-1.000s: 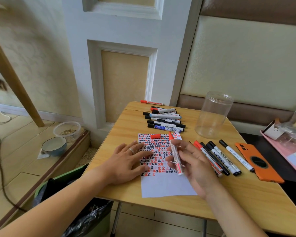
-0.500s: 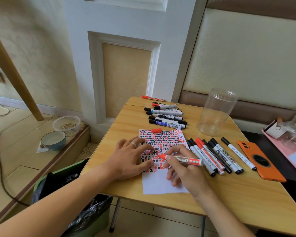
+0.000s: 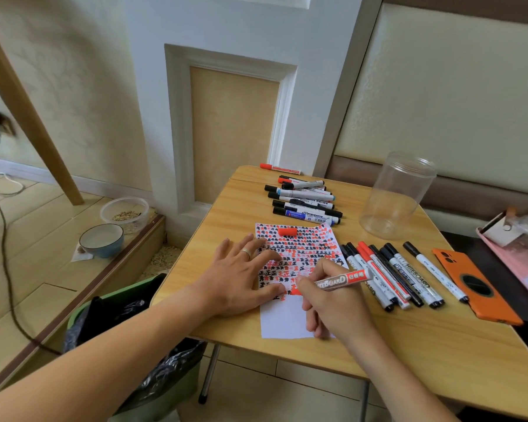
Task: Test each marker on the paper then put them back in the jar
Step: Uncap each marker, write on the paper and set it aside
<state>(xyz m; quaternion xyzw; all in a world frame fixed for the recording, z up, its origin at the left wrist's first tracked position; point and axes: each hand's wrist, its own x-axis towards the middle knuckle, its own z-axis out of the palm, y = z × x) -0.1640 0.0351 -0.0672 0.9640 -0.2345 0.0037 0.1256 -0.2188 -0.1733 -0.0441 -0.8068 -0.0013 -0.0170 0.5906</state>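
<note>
A white paper covered in red and black marks lies on the wooden table. My left hand presses flat on the paper's left side. My right hand grips an uncapped red marker with its tip down on the paper. The marker's red cap lies at the paper's top. Several capped markers lie in a row to the right. Another pile of markers lies at the back. An empty clear jar stands at the back right.
An orange phone lies right of the marker row. A pink tray sits at the far right. Below the table's left edge stands a green bin with a black bag. Two bowls rest on the floor step.
My right hand turned the red marker from upright to slanted and brought its tip down onto the paper. The left hand stayed pressed on the paper.
</note>
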